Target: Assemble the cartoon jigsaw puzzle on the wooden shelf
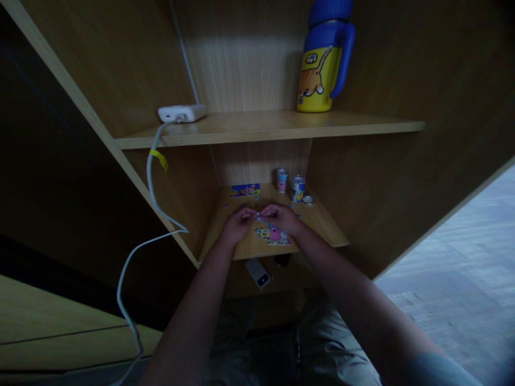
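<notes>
Over the lower shelf, my left hand and my right hand meet with fingertips pinched. Between them they hold small jigsaw puzzle pieces; how many is too small to tell. Just below my right hand lies a partly joined jigsaw puzzle with a yellow and a pink cartoon figure. Loose pieces are scattered around both hands. Behind them, flat near the back wall, is a colourful picture card.
Two small printed cans stand at the back right, with a round metal lid beside them. Above, an upper shelf carries a blue and yellow bottle and a white charger. Its cable hangs at left. Underneath lies a pale device.
</notes>
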Demonstrator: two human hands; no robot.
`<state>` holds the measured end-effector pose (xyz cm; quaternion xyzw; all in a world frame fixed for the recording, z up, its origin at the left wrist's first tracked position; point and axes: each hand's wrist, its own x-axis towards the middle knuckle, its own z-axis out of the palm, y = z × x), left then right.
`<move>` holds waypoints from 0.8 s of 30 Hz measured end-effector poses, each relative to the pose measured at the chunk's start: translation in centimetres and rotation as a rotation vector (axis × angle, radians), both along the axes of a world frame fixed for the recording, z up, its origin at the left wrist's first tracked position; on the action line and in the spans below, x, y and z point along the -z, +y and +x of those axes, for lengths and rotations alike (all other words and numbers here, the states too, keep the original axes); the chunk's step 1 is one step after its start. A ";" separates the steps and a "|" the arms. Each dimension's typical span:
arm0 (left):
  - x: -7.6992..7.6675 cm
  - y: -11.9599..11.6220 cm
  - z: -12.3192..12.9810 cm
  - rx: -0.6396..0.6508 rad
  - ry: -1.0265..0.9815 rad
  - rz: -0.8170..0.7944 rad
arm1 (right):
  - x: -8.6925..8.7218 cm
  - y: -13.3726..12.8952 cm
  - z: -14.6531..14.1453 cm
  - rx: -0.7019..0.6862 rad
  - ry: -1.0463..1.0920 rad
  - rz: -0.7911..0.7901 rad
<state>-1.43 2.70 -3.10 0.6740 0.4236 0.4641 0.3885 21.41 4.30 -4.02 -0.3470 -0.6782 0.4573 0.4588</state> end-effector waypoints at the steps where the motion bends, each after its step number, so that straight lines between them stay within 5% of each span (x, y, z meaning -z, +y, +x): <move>1: -0.1 0.0 0.0 0.003 0.004 -0.002 | 0.0 0.0 0.0 0.001 -0.005 0.001; 24: 0.1 0.0 0.0 0.045 0.002 0.015 | 0.7 0.3 -0.1 -0.049 0.025 -0.039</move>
